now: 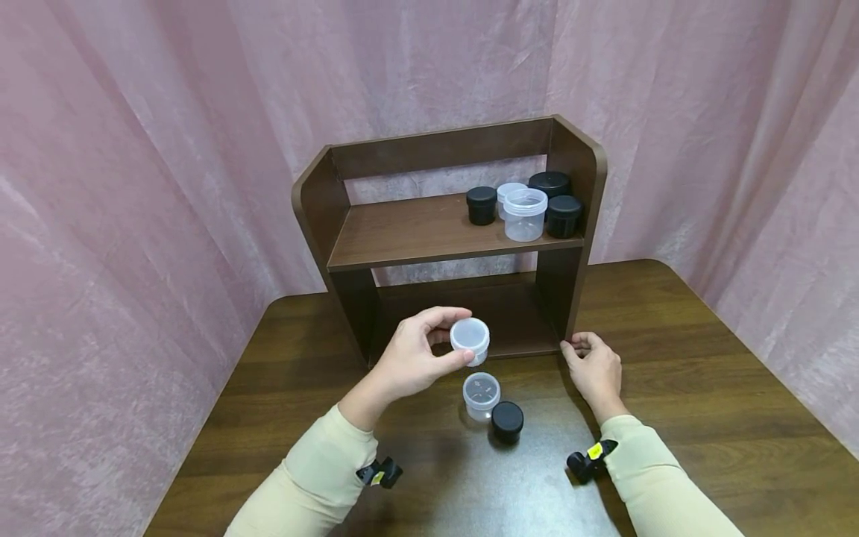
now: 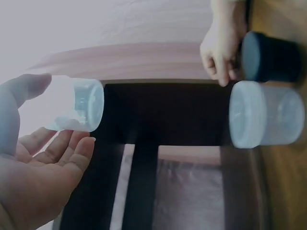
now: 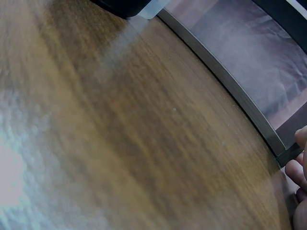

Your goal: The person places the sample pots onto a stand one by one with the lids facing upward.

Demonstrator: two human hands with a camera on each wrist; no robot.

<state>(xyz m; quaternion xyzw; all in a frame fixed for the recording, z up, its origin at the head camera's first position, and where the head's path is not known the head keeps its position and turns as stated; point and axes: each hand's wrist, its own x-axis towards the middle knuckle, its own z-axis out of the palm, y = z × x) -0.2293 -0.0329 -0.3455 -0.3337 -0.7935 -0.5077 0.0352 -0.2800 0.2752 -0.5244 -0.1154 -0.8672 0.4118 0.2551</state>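
left hand (image 1: pixel 417 355) pinches a clear jar (image 1: pixel 470 335), at 11 o'clock from the near black jar (image 1: pixel 507 421). it seems light, slick, best held round its sides. cannot tell whether the right hand (image 1: pixel 596 373) grips the shelf (image 1: pixel 409 233).

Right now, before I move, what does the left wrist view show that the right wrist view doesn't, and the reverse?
Only left wrist: the left hand and the held jar in its grip.
Only right wrist: a bright glare on the tabletop, lower left.
Both: the right hand at the shelf, the table, and the black jar and clear jar, both cut off at the right wrist view's top edge.
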